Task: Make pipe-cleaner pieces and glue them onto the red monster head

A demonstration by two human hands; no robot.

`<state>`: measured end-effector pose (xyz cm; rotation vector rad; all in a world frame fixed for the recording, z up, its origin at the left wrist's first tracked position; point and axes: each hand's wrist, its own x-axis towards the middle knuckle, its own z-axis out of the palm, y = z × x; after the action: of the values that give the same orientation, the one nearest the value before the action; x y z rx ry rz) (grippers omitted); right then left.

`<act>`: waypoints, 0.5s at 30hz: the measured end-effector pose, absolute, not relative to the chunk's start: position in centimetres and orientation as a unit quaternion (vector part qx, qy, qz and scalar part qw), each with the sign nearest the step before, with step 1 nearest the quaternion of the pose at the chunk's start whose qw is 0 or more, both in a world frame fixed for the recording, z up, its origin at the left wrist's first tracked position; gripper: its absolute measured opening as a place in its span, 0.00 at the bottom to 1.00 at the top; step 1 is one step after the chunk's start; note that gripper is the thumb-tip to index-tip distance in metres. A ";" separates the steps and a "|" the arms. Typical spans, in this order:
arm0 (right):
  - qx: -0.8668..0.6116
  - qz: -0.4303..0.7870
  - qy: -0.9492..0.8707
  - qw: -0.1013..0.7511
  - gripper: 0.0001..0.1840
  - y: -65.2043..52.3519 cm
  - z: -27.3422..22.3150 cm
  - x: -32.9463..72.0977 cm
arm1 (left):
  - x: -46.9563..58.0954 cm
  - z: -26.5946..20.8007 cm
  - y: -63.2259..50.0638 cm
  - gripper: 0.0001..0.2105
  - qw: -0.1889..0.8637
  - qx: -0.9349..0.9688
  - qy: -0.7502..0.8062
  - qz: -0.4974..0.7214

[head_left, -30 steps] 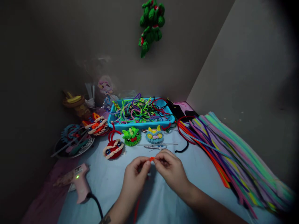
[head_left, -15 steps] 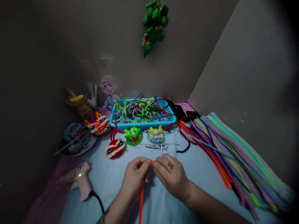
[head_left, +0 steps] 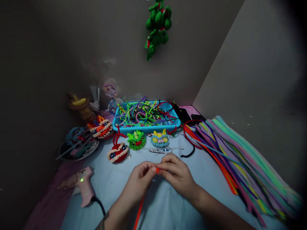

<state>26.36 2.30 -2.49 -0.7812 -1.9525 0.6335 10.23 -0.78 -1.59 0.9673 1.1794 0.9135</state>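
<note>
An orange pipe cleaner runs up from the bottom edge into my left hand, which pinches it between thumb and fingers. A short bent bit of it shows between the two hands. My right hand is closed on that end, thumb and fingertips pressed together. Just beyond my hands lie small scissors, partly covered by the right hand. Behind them sit a green pipe-cleaner creature head, a blue and yellow one and a red and cream one.
A blue tray of tangled pipe-cleaner scraps stands at the back. Bundled colourful pipe cleaners spread along the right. On the left are a pink glue gun with a lit green light and a bowl. Green crocheted pieces hang on the wall.
My right hand has rolled over and its fingers have shifted on the orange end, which now looks bent. The pipe cleaner's lower length has swung left.
</note>
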 end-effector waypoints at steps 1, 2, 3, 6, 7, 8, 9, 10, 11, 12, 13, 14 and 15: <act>-0.310 0.260 -0.792 0.457 0.07 2.3 -2.5 26.4 | 10.1 -1.6 -0.8 0.16 0.633 0.425 0.512 0.397; -0.304 0.261 -0.793 0.458 0.08 2.4 -2.5 26.5 | 10.1 -1.5 -0.8 0.16 0.634 0.428 0.508 0.395; -0.299 0.260 -0.795 0.459 0.09 2.4 -2.5 26.5 | 10.1 -1.5 -0.7 0.16 0.635 0.430 0.505 0.394; -0.291 0.253 -0.797 0.464 0.09 2.3 -2.8 26.6 | 10.2 -1.3 -0.7 0.16 0.637 0.424 0.515 0.388; -0.291 0.253 -0.797 0.465 0.08 2.3 -2.9 26.6 | 10.2 -1.3 -0.7 0.16 0.635 0.421 0.521 0.385; -0.293 0.255 -0.796 0.464 0.07 2.3 -2.9 26.6 | 10.3 -1.4 -0.7 0.15 0.631 0.419 0.528 0.384; -0.295 0.259 -0.795 0.463 0.07 2.3 -2.9 26.6 | 10.4 -1.4 -0.7 0.15 0.623 0.422 0.536 0.383; -0.297 0.265 -0.794 0.460 0.06 2.3 -2.9 26.6 | 10.5 -1.5 -0.7 0.14 0.612 0.428 0.544 0.383; -0.299 0.271 -0.793 0.457 0.05 2.3 -2.8 26.6 | 10.6 -1.6 -0.8 0.13 0.596 0.437 0.553 0.386; -0.300 0.277 -0.792 0.453 0.05 2.3 -2.7 26.7 | 10.7 -1.7 -0.8 0.12 0.574 0.449 0.562 0.391; -0.300 0.282 -0.793 0.449 0.05 2.3 -2.6 26.7 | 10.7 -1.8 -0.8 0.11 0.548 0.465 0.571 0.397; -0.300 0.285 -0.794 0.445 0.04 2.3 -2.6 26.7 | 10.8 -1.8 -0.9 0.11 0.523 0.481 0.579 0.400; -0.301 0.287 -0.795 0.442 0.04 2.3 -2.5 26.7 | 10.7 -1.8 -0.9 0.11 0.501 0.496 0.585 0.401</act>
<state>26.65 2.31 -2.54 -0.7468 -1.9734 0.7114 10.75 -0.89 -1.82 1.1978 1.4149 0.9692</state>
